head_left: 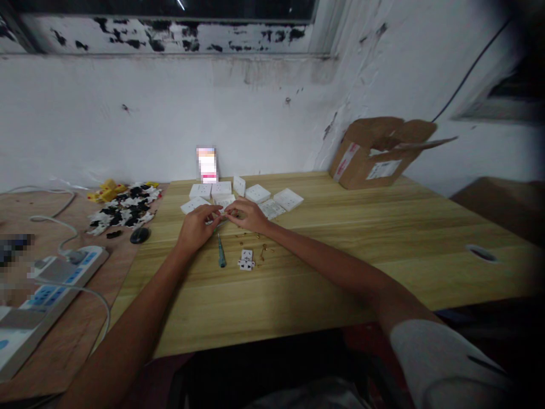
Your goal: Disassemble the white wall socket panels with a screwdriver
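Close together over the table, my left hand (198, 225) and my right hand (250, 216) meet at the fingertips. The fingers of both are pinched, and whatever lies between them is too small to make out. Just below them is a screwdriver (221, 254) with a green-blue handle, its tip pointing away from me. To its right lies a white socket insert (246, 259) with dark slots. Small brass contact pieces (264, 251) are scattered beside it. Several white socket panels (288, 199) lie behind my hands, partly covered by them.
A lit phone (207, 165) leans on the wall. An open cardboard box (374, 156) stands at the back right. To the left are a black mouse (139, 235), a pile of black and white plastic parts (128, 210), yellow pieces (108, 190) and a white power strip (55, 289) with cables.
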A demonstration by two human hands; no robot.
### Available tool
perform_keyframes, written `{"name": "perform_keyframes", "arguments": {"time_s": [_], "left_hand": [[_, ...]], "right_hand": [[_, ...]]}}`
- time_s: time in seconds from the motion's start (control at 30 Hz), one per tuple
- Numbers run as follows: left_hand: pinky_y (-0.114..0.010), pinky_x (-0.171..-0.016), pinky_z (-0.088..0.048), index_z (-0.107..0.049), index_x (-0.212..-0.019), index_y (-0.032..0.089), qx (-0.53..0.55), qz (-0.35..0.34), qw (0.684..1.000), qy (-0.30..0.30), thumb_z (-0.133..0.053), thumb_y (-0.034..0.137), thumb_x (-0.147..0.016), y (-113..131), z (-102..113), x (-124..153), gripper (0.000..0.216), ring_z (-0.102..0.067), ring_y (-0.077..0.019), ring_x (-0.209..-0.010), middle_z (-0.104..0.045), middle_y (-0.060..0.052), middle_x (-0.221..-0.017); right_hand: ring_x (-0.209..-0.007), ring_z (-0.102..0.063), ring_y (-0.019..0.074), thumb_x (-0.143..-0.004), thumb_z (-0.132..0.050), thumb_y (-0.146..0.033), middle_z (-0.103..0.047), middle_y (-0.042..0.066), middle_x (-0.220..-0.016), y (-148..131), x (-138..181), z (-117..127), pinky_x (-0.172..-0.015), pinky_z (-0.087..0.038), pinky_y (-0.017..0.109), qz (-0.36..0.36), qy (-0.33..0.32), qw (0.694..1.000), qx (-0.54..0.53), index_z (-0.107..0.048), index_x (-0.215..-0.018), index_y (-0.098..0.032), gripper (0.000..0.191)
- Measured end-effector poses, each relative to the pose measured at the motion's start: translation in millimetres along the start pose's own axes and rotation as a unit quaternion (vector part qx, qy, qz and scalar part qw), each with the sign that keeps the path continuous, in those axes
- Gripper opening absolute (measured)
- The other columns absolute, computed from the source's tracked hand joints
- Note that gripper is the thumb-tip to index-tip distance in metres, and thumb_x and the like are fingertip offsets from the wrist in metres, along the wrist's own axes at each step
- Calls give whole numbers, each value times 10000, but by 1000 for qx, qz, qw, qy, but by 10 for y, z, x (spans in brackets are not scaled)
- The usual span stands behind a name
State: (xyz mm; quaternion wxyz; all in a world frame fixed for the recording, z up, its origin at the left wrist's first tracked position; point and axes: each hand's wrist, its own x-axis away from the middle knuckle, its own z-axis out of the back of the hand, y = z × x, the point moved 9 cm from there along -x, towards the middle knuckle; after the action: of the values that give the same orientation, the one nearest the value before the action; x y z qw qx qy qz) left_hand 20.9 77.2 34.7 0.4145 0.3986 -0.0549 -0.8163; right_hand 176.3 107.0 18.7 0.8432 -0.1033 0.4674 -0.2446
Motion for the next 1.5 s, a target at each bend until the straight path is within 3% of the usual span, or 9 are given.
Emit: {"name": "perform_keyframes", "arguments": {"time_s": [0.37,1.5], "left_hand": [[-319,-761,-541,-732,-1227,208,4,1,1000,-27,-623,300,-963,-3,-27,-9,300,-655,-172,-754,-757,-57,-979],[-311,-763,-541,-753,-1178,185,-12,4,1000,4,-659,347,-973,-22,-2,6,277,-661,-170,-752,-768,-64,-978]], "right_hand": [[-879,-664,178,-947,-720,-264,-738,44,-952,-31,-18,-2,-812,-558,350,11,-2,1000,-3,-745,-1023,-233,86],[-836,-659,151,-945,-708,-260,-686,31,-967,8,-11,0,-765,-551,302,-19,-5,1000,-12,-691,-1047,-232,107]]}}
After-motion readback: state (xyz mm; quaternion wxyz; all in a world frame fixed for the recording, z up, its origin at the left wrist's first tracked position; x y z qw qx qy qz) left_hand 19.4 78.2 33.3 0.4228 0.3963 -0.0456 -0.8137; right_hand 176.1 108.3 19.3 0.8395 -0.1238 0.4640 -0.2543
